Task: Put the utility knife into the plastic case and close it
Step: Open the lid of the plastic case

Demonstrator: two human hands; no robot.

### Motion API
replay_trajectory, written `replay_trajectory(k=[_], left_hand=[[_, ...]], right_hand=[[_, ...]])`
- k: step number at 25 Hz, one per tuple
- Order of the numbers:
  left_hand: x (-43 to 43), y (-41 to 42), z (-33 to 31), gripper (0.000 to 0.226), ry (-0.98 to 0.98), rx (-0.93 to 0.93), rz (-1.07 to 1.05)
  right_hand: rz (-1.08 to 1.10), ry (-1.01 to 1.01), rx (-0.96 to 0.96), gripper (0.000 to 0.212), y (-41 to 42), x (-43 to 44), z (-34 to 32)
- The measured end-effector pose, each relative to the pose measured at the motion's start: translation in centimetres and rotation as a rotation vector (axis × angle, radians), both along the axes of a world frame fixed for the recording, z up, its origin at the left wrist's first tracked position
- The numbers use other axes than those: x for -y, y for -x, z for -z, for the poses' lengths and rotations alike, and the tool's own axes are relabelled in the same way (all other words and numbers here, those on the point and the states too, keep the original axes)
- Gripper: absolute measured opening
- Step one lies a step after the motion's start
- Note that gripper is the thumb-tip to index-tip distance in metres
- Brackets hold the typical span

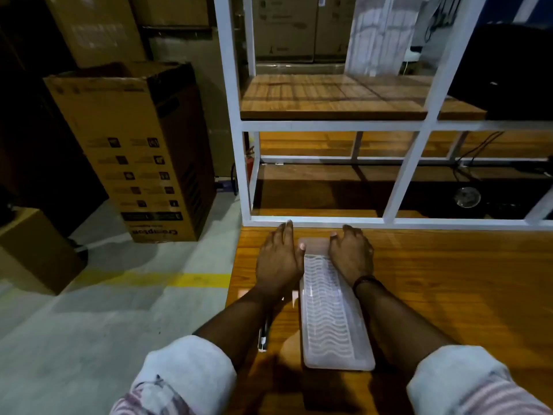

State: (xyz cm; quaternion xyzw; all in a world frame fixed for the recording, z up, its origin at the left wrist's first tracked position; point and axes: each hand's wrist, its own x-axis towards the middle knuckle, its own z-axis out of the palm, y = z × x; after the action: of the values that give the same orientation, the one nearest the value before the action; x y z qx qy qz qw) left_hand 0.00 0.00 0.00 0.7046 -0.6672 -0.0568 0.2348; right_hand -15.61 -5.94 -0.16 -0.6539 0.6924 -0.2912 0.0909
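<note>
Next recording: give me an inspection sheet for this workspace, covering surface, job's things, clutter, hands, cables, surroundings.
Surface: wooden table, glossy, under a white shelf frame.
Job's things: translucent plastic case lies flat, lid down; utility knife lies on the table left of it, partly under the left forearm.
Clutter: nothing seen.
Hands: left hand and right hand flank the case's far end, a thumb of each on its lid.
Cables: black cables on the lower shelf at right.
Surroundings: cardboard boxes on the concrete floor, yellow floor line.
</note>
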Motion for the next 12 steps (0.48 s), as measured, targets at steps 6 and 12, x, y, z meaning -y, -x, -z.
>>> replay_trajectory(k=[6, 12], left_hand=[[0.8, 1.3, 0.9, 0.055, -0.089, -0.187, -0.019], [2.7, 1.8, 1.6, 0.039, -0.166, -0.58, -0.166]], right_hand=[[0.152, -0.25, 0.228, 0.05, 0.6, 0.5, 0.5], [0.118, -0.183, 0.231, 0.048, 0.6, 1.1, 1.2]])
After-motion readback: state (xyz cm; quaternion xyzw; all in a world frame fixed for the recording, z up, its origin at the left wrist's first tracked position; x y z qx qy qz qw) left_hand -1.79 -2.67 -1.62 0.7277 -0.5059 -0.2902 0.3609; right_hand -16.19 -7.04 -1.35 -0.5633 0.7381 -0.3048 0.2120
